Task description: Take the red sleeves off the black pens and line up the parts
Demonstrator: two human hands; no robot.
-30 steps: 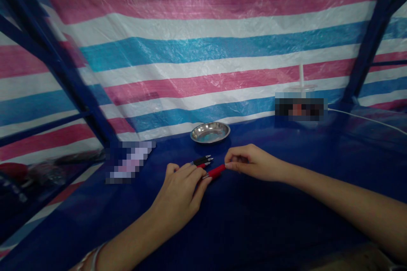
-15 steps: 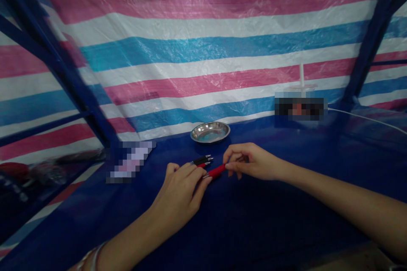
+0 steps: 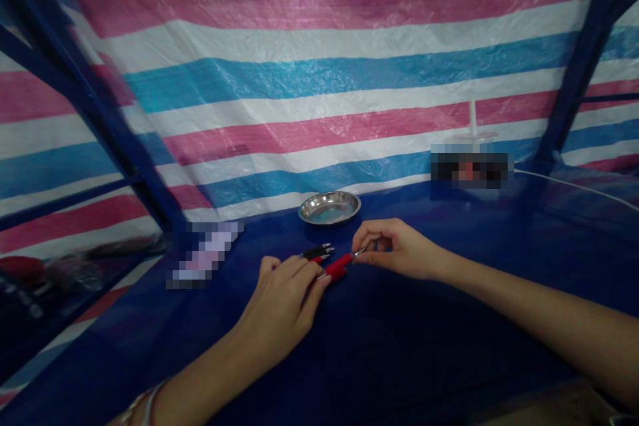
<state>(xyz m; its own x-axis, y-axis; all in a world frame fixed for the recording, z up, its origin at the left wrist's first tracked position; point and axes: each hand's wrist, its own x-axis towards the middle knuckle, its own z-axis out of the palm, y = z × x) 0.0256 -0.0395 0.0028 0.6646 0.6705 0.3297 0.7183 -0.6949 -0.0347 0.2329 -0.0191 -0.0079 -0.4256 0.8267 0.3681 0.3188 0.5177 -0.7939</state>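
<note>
Between thumb and forefinger, my left hand (image 3: 289, 296) pinches a red pen (image 3: 337, 269) that points up and right, low over the blue table (image 3: 409, 346). The closed fingertips of my right hand (image 3: 382, 246) grip the silvery tip at the pen's right end. Beyond my left fingers lie black pens (image 3: 317, 251) and another red pen (image 3: 320, 258), their metal tips to the right and their other ends hidden by that hand. An oval metal dish (image 3: 329, 208) sits behind them, with a bluish sheen inside.
A cup with a straw (image 3: 473, 120), partly blurred out, stands at the back right beside a white cable (image 3: 579, 183). At the left lies a blurred pale object (image 3: 210, 256). Blue metal posts and a striped sheet (image 3: 349, 73) rise behind the table.
My right fingers have shifted slightly up from the red pen's body to its metal tip, which now shows. The left hand has stayed in place.
</note>
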